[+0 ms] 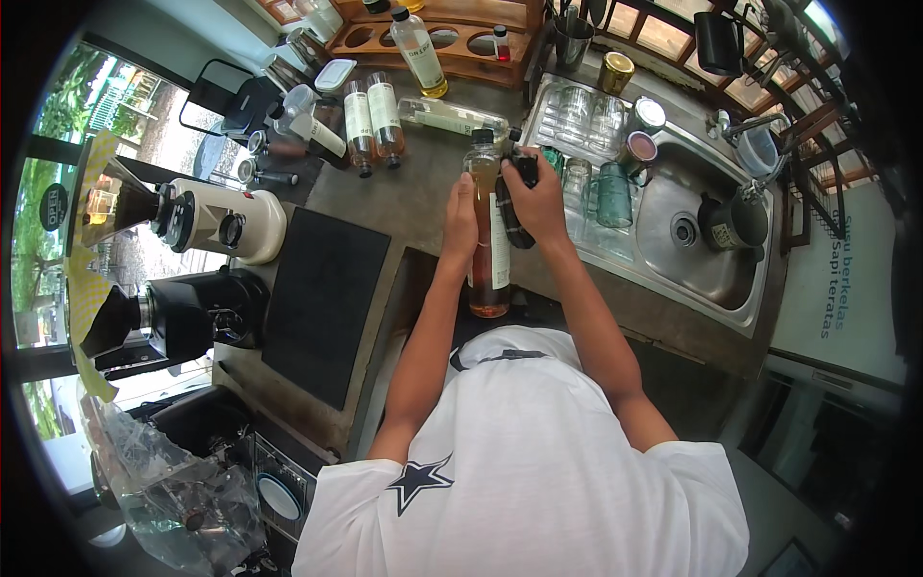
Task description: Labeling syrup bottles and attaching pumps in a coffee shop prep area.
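Upright in front of my body is a tall clear bottle (484, 216) with a black cap, a white label and amber liquid. My left hand (461, 220) grips it from the left side, fingers partly hidden behind it. In my right hand (537, 195) is a dark object, seemingly a folded cloth with light lines (513, 209), held against the bottle's right side. Behind the bottle, another labelled bottle (451, 117) lies on its side on the counter. Two labelled bottles (386, 119) with pinkish liquid lie with their caps towards me.
A steel sink (685, 223) and a drainboard with several glasses (613, 195) are at right. At left stand a cream coffee grinder (223, 220), a black grinder (209, 310) and a black mat (324, 303). A wooden rack (461, 61) stands at the back, behind a bottle of yellow liquid (420, 58).
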Action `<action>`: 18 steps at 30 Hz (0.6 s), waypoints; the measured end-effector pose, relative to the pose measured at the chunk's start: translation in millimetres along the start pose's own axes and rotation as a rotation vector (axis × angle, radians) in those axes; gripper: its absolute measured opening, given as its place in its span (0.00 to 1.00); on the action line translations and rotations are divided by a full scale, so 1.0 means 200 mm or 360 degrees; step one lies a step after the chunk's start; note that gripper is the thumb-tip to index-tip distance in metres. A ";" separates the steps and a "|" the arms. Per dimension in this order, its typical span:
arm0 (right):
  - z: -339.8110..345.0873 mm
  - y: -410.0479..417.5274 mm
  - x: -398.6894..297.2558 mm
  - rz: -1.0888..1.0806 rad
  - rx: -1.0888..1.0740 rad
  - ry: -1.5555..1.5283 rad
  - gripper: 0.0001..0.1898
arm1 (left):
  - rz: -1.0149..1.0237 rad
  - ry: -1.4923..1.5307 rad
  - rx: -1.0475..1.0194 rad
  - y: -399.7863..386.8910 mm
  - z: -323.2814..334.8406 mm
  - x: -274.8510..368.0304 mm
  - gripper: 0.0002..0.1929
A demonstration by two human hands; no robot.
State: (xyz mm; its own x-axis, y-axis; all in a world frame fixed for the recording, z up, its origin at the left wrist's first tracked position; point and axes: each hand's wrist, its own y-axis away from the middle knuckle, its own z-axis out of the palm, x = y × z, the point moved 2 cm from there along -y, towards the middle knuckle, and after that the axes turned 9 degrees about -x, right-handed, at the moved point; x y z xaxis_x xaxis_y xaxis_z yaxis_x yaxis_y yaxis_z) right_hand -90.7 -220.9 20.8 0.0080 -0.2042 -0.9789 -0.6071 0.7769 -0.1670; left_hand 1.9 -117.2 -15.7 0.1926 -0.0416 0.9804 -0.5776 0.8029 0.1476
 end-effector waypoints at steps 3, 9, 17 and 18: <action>0.02 0.06 -0.09 -0.0333 0.0000 0.0253 0.12 | 0.0046 0.0064 -0.0030 0.00 -0.01 0.04 0.28; 0.07 -0.03 -0.11 -0.0364 0.0038 0.0247 0.13 | -0.0134 0.0429 -0.0155 0.02 -0.03 0.13 0.26; 0.12 -0.07 -0.02 0.0282 0.0037 -0.0480 0.15 | -0.0251 0.0954 -0.0407 -0.01 -0.19 0.18 0.26; 0.12 -0.06 -0.07 0.0507 0.0081 -0.0674 0.15 | -0.0254 0.0959 -0.0413 -0.01 -0.20 0.20 0.26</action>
State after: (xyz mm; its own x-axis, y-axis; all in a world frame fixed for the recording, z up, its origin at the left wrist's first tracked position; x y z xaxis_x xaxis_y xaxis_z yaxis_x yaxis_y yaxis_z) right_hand -65.2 -212.6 33.5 0.1558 0.2967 -0.9422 -0.5923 0.7914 0.1513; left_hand 42.2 -97.4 19.1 0.7123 0.1071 0.6937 -0.3107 0.9343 0.1748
